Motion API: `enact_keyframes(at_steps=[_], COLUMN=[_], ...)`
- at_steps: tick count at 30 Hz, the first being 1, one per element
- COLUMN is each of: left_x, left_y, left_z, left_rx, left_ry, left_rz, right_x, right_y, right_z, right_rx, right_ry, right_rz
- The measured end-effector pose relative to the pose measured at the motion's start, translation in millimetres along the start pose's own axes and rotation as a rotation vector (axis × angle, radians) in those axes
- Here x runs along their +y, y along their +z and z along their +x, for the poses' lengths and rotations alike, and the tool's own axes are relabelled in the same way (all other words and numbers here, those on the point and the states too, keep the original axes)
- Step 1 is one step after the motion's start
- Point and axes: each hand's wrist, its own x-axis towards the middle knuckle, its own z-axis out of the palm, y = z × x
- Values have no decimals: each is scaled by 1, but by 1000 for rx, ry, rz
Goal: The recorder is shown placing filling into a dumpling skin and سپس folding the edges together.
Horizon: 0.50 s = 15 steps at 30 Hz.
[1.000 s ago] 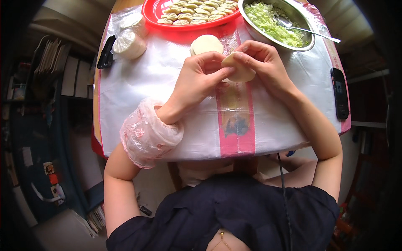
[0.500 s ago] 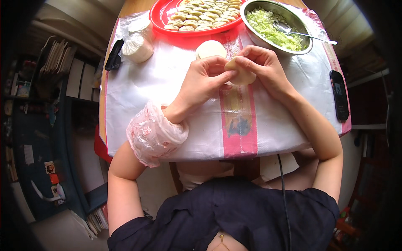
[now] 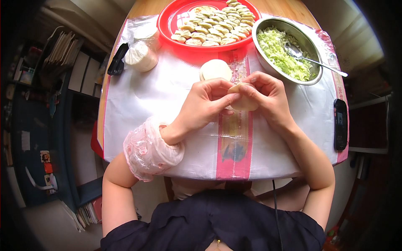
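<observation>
Head view: left hand (image 3: pixel 205 104) and right hand (image 3: pixel 268 98) both pinch one dumpling (image 3: pixel 243 97) above the plastic-covered worktop (image 3: pixel 167 96). Pink printed strip (image 3: pixel 234 142) runs beneath. Bagged wrappers (image 3: pixel 141 56) far-left by the red tray (image 3: pixel 167 19); steel bowl (image 3: pixel 268 62) right; bare plastic near edge.

Black phone (image 3: pixel 340 124) at right table edge; black clip (image 3: pixel 117 59) and bagged white lump (image 3: pixel 141 57) at left
</observation>
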Motion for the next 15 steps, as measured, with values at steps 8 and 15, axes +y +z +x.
enact_keyframes(at_steps=[8, 15], left_x=[4, 7], left_y=[0, 3], left_z=[3, 2], left_rx=[-10, 81], left_ry=[-5, 71], left_rz=[-26, -12], right_x=[0, 3], right_y=[-5, -4], right_z=[3, 4], right_rx=[43, 83], right_ry=[30, 0], right_rz=[12, 43])
